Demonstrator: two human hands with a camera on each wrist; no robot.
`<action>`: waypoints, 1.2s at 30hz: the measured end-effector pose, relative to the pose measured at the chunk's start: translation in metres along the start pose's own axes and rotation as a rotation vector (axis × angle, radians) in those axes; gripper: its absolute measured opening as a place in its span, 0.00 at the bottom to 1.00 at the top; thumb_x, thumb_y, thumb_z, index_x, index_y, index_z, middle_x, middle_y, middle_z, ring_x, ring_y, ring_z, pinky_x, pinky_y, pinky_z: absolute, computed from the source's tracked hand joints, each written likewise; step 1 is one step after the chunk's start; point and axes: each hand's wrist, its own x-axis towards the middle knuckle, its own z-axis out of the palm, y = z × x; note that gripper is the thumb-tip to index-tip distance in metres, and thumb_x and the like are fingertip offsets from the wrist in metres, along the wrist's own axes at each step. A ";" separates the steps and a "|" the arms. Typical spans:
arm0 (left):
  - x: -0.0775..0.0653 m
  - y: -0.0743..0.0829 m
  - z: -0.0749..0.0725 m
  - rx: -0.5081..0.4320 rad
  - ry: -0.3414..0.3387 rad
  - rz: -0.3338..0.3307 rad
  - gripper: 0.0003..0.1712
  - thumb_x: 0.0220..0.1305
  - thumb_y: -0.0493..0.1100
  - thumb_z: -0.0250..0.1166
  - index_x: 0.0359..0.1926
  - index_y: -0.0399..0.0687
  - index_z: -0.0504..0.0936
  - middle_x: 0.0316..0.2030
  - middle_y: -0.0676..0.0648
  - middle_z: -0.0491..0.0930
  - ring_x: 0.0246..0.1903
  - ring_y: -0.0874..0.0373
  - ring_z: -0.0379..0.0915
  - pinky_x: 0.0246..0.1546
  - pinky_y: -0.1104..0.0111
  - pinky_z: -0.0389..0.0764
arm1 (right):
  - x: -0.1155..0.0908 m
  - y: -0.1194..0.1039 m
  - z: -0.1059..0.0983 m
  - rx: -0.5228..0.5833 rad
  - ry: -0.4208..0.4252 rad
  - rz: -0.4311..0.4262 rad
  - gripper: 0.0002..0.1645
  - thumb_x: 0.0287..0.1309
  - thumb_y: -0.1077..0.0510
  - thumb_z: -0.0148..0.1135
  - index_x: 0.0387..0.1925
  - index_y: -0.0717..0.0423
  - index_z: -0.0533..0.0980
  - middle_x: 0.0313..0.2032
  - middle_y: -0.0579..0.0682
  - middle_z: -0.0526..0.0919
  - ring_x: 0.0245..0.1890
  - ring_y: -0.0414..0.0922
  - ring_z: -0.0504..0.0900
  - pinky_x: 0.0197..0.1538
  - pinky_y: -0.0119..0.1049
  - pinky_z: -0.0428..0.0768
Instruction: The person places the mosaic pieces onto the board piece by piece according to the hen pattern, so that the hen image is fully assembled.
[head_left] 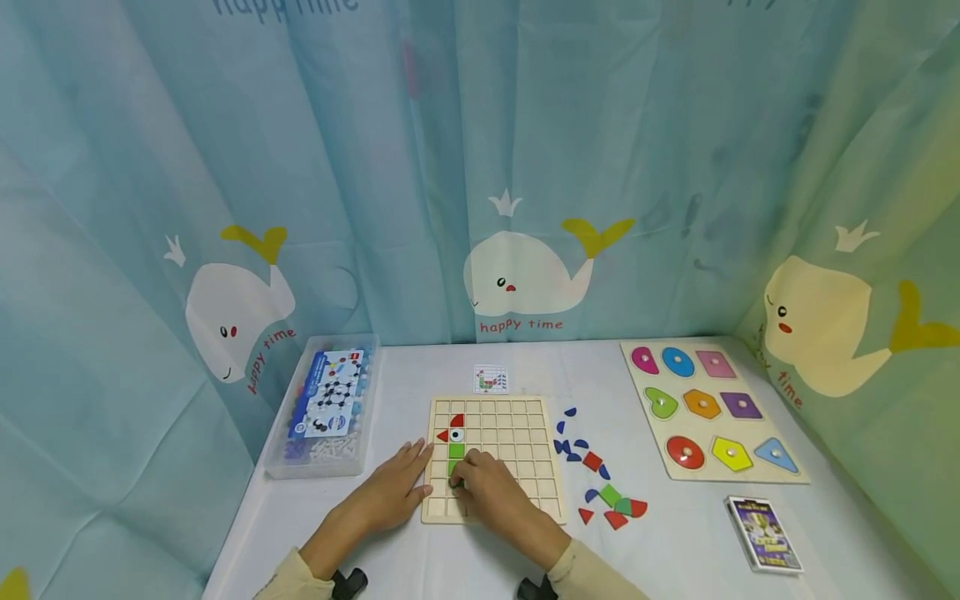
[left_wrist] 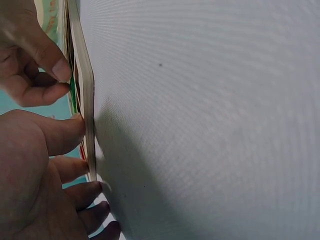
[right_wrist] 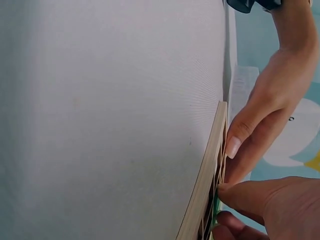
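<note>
A square wooden grid board (head_left: 510, 467) lies on the table. My left hand (head_left: 397, 485) rests along its left edge, fingers fairly straight, thumb near the lower corner. Over the board's left part, my right hand (head_left: 489, 490) pinches a green piece (right_wrist: 216, 205) between thumb and fingertips, low at the grid; its shape is mostly covered. Above those fingers, the second column holds a red quarter-round piece (head_left: 457, 421), a white tile with an eye (head_left: 456, 435) and a green square (head_left: 456, 451). A red triangle (head_left: 443, 436) sits left of the eye tile.
Right of the board are scattered blue half-rounds (head_left: 581, 444), red pieces (head_left: 592, 461) and green pieces (head_left: 610, 495). A pattern card (head_left: 491, 379) lies behind it. A clear plastic box (head_left: 326, 408) stands left; a shape puzzle (head_left: 708, 417) and a card pack (head_left: 764, 534) lie right.
</note>
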 end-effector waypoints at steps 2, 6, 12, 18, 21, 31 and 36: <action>0.000 0.001 0.000 0.002 0.000 -0.001 0.38 0.80 0.50 0.60 0.81 0.38 0.60 0.81 0.35 0.58 0.80 0.34 0.51 0.77 0.39 0.61 | 0.000 0.000 0.000 -0.015 0.003 0.004 0.09 0.54 0.63 0.81 0.33 0.52 0.85 0.34 0.44 0.81 0.34 0.38 0.76 0.36 0.31 0.77; 0.000 0.002 -0.002 0.001 0.001 -0.004 0.38 0.79 0.50 0.60 0.81 0.39 0.60 0.81 0.35 0.58 0.80 0.34 0.51 0.76 0.39 0.61 | 0.000 0.001 0.000 -0.032 -0.011 0.028 0.08 0.55 0.61 0.81 0.34 0.51 0.86 0.34 0.44 0.81 0.33 0.37 0.75 0.36 0.31 0.75; 0.000 0.003 -0.002 -0.006 0.000 -0.004 0.38 0.80 0.49 0.59 0.81 0.38 0.60 0.81 0.35 0.58 0.80 0.34 0.51 0.77 0.40 0.60 | -0.002 0.007 -0.010 0.007 -0.063 0.102 0.06 0.57 0.60 0.79 0.36 0.51 0.88 0.37 0.44 0.83 0.36 0.39 0.78 0.39 0.34 0.77; 0.001 0.004 -0.002 -0.003 -0.006 -0.029 0.38 0.80 0.50 0.59 0.82 0.40 0.59 0.81 0.36 0.56 0.81 0.35 0.49 0.78 0.40 0.59 | -0.014 0.027 -0.033 0.074 -0.052 0.241 0.08 0.58 0.64 0.76 0.39 0.54 0.84 0.35 0.45 0.80 0.37 0.42 0.77 0.39 0.38 0.75; 0.001 0.004 -0.002 0.003 -0.011 -0.041 0.38 0.80 0.51 0.59 0.82 0.41 0.59 0.81 0.37 0.56 0.81 0.35 0.49 0.78 0.41 0.59 | -0.022 0.043 -0.047 0.104 -0.016 0.314 0.09 0.60 0.68 0.72 0.40 0.55 0.82 0.32 0.44 0.77 0.33 0.40 0.74 0.37 0.35 0.75; -0.001 0.004 -0.001 -0.010 -0.008 -0.047 0.39 0.80 0.50 0.59 0.82 0.41 0.58 0.82 0.37 0.56 0.81 0.36 0.48 0.78 0.40 0.58 | -0.065 0.089 -0.086 0.130 -0.003 0.583 0.06 0.64 0.66 0.67 0.43 0.59 0.83 0.32 0.49 0.76 0.31 0.42 0.73 0.34 0.37 0.76; 0.000 0.005 -0.001 -0.004 -0.010 -0.042 0.39 0.80 0.50 0.58 0.82 0.40 0.58 0.82 0.36 0.56 0.81 0.36 0.48 0.78 0.40 0.58 | -0.091 0.108 -0.102 0.135 -0.084 0.712 0.11 0.62 0.64 0.66 0.47 0.61 0.83 0.35 0.53 0.78 0.33 0.46 0.75 0.35 0.39 0.79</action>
